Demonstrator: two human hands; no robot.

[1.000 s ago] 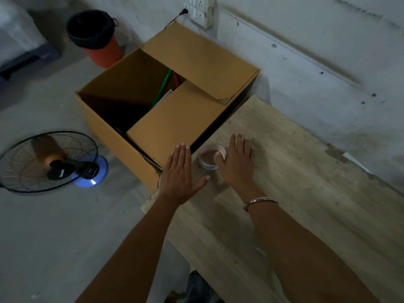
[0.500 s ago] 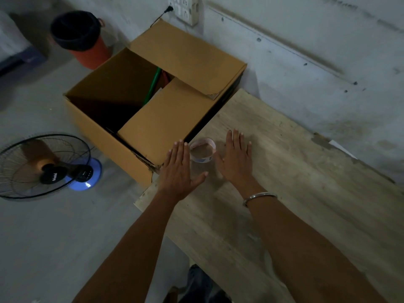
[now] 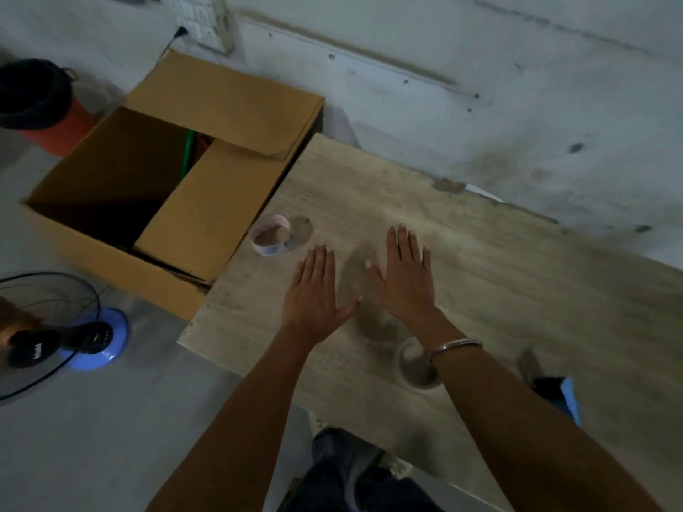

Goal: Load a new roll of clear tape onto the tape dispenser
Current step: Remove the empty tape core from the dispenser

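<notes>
A thin, nearly empty tape ring (image 3: 271, 235) with a pinkish core lies at the far left corner of the wooden table (image 3: 499, 275). A fuller clear tape roll (image 3: 415, 364) lies flat near the front edge, partly under my right wrist. A blue tape dispenser (image 3: 556, 393) shows at the right, half hidden by my right forearm. My left hand (image 3: 314, 295) and my right hand (image 3: 404, 277) hover flat over the table, fingers spread, holding nothing, just short of the thin ring.
An open cardboard box (image 3: 207, 219) stands on the floor against the table's left edge. A standing fan (image 3: 48, 330) is at the lower left, an orange bin (image 3: 40, 105) at the upper left. A wall runs along the table's far side.
My hands have drawn back from the thin tape ring, which stays at the table corner. The view has shifted right and down, bringing the clear roll and the dispenser into sight.
</notes>
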